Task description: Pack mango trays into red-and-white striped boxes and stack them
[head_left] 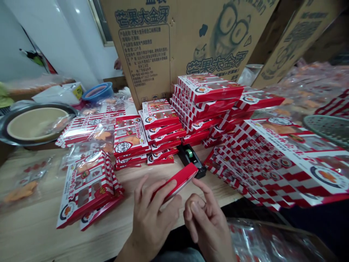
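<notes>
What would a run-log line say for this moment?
left hand: holds red box | right hand: finger at box end | nearby: tape dispenser, stacked boxes

The boxes [283, 163] are glossy printed card — smooth and shiny — while the cartons [152, 47] are rough brown corrugated board. The table [32, 233] is pale matt wood, the bags [24, 185] thin clear plastic, the tape dispenser [191, 160] black plastic.

1 head-worn view, looking forward and down at both hands [152, 218]
</notes>
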`<state>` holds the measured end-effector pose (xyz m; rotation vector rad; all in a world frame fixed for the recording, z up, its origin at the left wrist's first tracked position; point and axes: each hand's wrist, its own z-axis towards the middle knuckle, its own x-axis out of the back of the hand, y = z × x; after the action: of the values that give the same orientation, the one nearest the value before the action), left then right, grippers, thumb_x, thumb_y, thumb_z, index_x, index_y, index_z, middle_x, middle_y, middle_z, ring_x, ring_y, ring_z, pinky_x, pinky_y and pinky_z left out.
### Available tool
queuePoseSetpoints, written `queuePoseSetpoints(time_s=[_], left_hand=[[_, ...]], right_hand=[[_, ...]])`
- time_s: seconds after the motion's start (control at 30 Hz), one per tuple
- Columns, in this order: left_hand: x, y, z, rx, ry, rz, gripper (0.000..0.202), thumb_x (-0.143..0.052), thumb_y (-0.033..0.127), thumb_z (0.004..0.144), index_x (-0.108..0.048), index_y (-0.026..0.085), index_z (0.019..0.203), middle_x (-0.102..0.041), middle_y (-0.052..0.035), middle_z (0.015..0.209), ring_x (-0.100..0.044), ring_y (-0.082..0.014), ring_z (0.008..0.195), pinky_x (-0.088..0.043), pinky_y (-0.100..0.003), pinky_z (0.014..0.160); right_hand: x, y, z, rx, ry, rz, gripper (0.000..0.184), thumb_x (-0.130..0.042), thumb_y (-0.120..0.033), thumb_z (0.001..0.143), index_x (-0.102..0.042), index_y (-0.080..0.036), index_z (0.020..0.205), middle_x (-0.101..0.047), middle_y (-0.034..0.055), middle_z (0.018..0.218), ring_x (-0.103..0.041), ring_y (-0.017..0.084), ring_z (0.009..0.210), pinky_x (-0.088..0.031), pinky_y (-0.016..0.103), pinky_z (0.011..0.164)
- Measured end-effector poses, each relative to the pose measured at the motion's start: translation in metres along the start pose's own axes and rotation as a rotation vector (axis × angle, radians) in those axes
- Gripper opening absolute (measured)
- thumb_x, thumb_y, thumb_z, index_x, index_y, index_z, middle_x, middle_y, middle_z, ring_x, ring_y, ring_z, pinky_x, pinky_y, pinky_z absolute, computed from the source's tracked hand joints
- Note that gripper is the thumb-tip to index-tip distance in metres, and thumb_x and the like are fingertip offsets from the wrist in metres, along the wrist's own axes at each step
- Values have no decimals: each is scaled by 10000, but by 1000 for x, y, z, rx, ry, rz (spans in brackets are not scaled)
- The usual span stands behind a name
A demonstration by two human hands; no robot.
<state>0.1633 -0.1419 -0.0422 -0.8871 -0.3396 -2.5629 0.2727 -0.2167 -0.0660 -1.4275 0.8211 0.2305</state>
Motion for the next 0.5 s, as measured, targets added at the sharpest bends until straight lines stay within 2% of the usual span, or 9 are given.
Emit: queuePoseSetpoints(time_s=[0.1,0.17,0.23,0.3,0.37,0.43,0.5], left_hand=[[-1,-3,-3,-62,9,20,118,-566,115,835,-618,220,849,-733,-23,961,-608,-181,913,-366,-480,992],[-2,-6,-6,-119,17,25,124,-553,127,854,-622,225,881,-734,-25,957,-603,-184,949,-375,-475,991],[-3,-11,-8,-120,7,12,150,-547,113,860,-613,214,949,-727,-40,986,-593,-189,1004,-396,-454,986],[-3,-16,-7,-44,3,-31,206,-556,83,847,-586,186,1023,-712,-66,1023,-587,-187,1030,-451,-394,946],[-2,-17,-3,44,9,-89,246,-544,70,848,-565,173,1070,-705,-68,1008,-599,-168,990,-508,-309,863],[-1,-14,2,101,11,-141,230,-518,84,862,-571,187,1061,-705,-42,937,-614,-151,909,-538,-252,778],[0,-9,5,145,-4,-172,199,-499,109,871,-586,204,1023,-697,-26,874,-626,-150,849,-553,-237,715]], right_hand=[[6,-4,0,-106,8,-88,319,-676,-385,794,-550,-259,1057,-579,-65,579,-399,19,341,-257,122,358],[13,-9,1,-241,-34,-133,303,-699,-429,755,-598,-184,902,-565,-54,543,-390,22,340,-268,135,359],[21,-15,3,-318,-43,-194,332,-719,-455,720,-599,-147,746,-551,-44,515,-377,21,339,-264,144,358],[25,-22,3,-276,4,-270,337,-725,-446,714,-584,-141,678,-548,-41,511,-387,22,352,-270,146,371],[23,-29,3,-159,63,-319,314,-711,-434,733,-585,-152,679,-540,-47,509,-401,29,365,-288,150,384],[12,-34,4,-55,81,-332,311,-690,-447,747,-578,-168,668,-519,-51,487,-403,43,370,-310,162,384],[-2,-35,8,-5,84,-348,332,-694,-475,725,-565,-181,639,-509,-47,470,-410,62,376,-331,177,377]])
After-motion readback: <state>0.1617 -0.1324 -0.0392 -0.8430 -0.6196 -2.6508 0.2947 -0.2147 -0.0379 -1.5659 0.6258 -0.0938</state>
